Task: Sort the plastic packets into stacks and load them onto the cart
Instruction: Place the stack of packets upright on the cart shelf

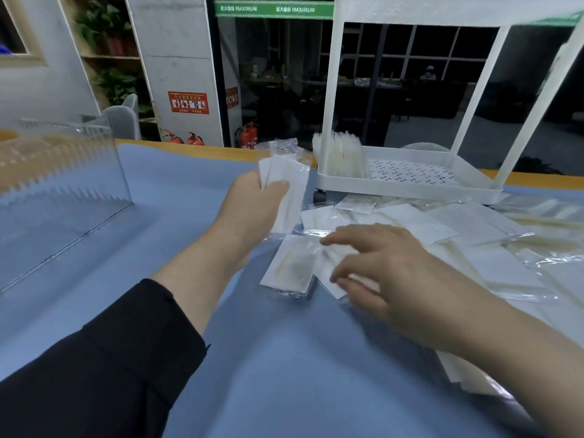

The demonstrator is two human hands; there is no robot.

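Starting nearest the person:
Sleeve: a black sleeve (104, 368) covered the left forearm, pushed back from the wrist.
Right hand: the right hand (379, 273) lay palm down with fingers spread and only slightly bent, fingertips on a loose packet (292, 263) lying flat on the blue table cover (177, 216); nothing was gripped.
Loose packets: scattered packets (442, 229) lay overlapping on the table to the right, in front of the cart.
Left hand: the left hand (252, 207) held a held stack (284, 181) of packets upright, thumb across the front and fingers curled behind.
Clear box: a transparent box (63, 184) stood on the table at far left.
Cart: the white cart (410, 181) stood beyond the packets; a row of loaded packets (339, 156) stood on edge at the left end of its perforated lower tray.
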